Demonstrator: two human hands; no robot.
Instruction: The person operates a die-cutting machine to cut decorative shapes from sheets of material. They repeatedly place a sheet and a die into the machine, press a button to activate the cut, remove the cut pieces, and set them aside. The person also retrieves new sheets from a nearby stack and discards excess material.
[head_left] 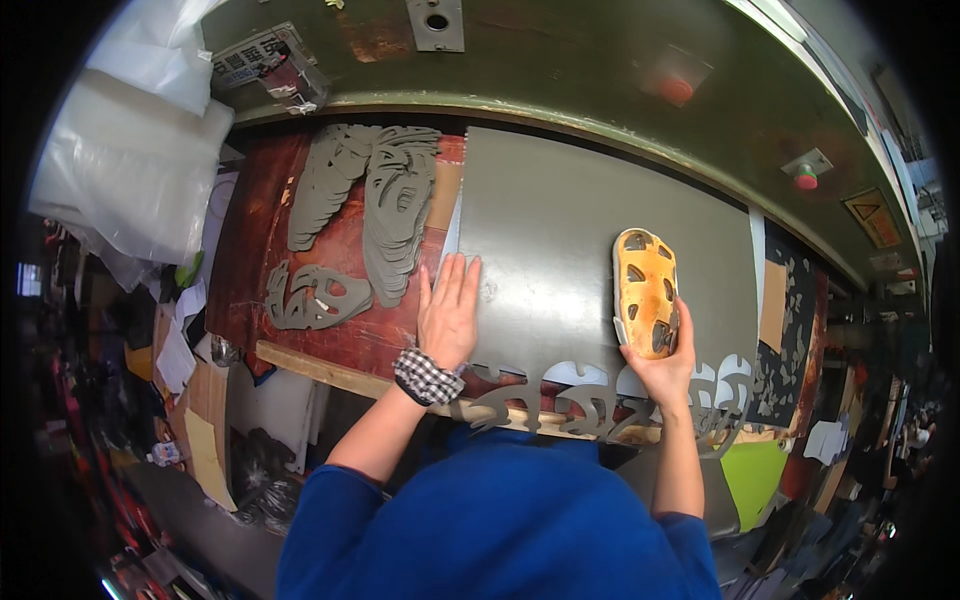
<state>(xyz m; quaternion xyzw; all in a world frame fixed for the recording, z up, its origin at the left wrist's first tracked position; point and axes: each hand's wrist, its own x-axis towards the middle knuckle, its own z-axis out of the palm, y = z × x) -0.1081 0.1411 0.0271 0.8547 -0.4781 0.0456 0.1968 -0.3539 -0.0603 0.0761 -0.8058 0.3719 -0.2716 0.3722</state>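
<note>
A wide, smooth grey sheet (560,230) lies in front of me. My left hand (450,318) rests flat on its left edge, fingers stretched out; a checked black-and-white band is round the wrist. On the right side of the sheet, my right hand (668,362) grips the lower end of a sole-shaped cutting die (648,290). It has a yellow-orange top with several dark openings and a pale rim. Along the sheet's near edge hangs a cut-out grey remnant strip (585,405) with curved gaps.
Stacks of cut grey pieces (395,210) lie on the red worktop (255,205) at left, with a few loose pieces (320,298) nearer me. A green machine beam (560,60) spans the far side, bearing a red button (806,178). Clear plastic bags (130,150) hang at far left.
</note>
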